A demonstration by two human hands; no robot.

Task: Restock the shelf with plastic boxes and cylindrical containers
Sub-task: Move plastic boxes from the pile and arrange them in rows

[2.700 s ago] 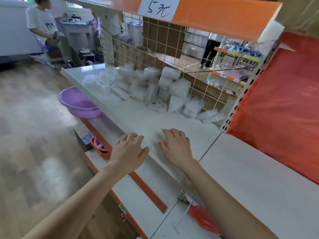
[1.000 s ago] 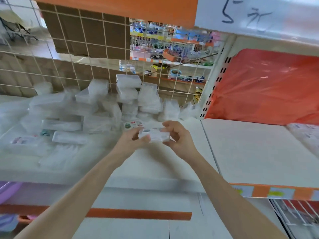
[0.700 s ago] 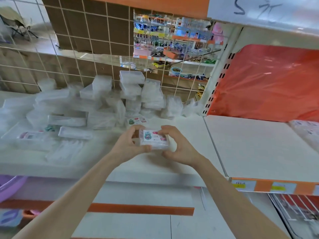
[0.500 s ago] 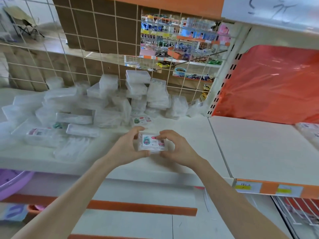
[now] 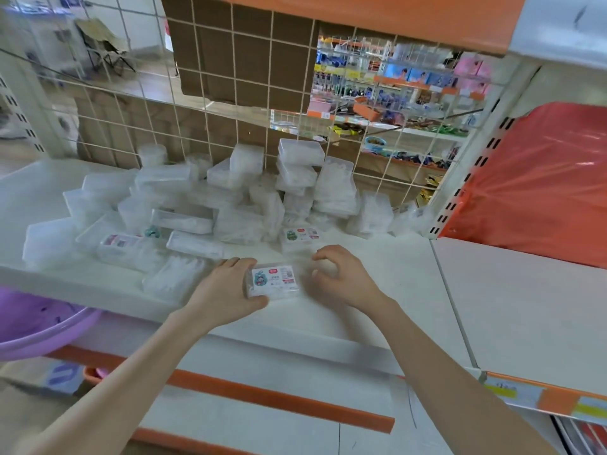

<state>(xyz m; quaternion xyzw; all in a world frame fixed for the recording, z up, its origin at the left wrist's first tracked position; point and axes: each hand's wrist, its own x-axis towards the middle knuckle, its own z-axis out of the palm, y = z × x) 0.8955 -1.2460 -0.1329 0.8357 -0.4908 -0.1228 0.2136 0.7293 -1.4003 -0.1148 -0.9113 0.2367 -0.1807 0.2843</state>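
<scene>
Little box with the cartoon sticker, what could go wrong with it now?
1. Only the left hand holds the labelled box, close to the front edge of the shelf. If that grip slips, the box might drop to the lower shelf.
2. The pile of clear boxes behind looks loose and uneven, so a push backward could topple some.
3. The right hand hovers close beside the box and might knock it askew.
</scene>
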